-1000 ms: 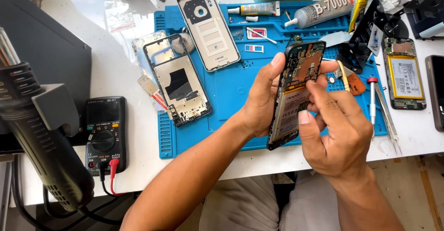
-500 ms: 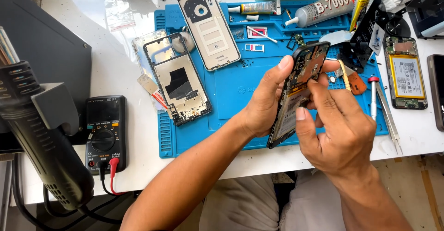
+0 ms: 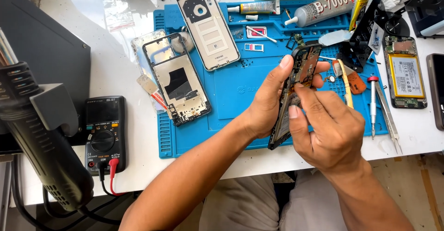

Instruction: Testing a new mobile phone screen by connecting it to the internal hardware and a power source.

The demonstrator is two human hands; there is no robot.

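My left hand [image 3: 270, 99] grips an opened black phone body [image 3: 303, 67], holding it on edge and tilted above the blue work mat [image 3: 240, 87]. Its exposed inner parts face my right hand [image 3: 330, 129]. That hand's thumb and forefinger press against the phone's middle, and I cannot tell whether they pinch a small part. A bare phone mid-frame [image 3: 178, 80] and a pale back cover [image 3: 208, 27] lie flat on the mat's left half.
A black multimeter [image 3: 104, 131] with red leads and a heat gun [image 3: 41, 143] sit at the left. Glue tubes [image 3: 319, 11], tweezers [image 3: 386, 117], a screwdriver [image 3: 373, 104] and an open phone with its battery showing [image 3: 406, 71] lie at the right.
The phone body has turned more edge-on and tilted to the right. My right hand's fingers have shifted up onto its middle.
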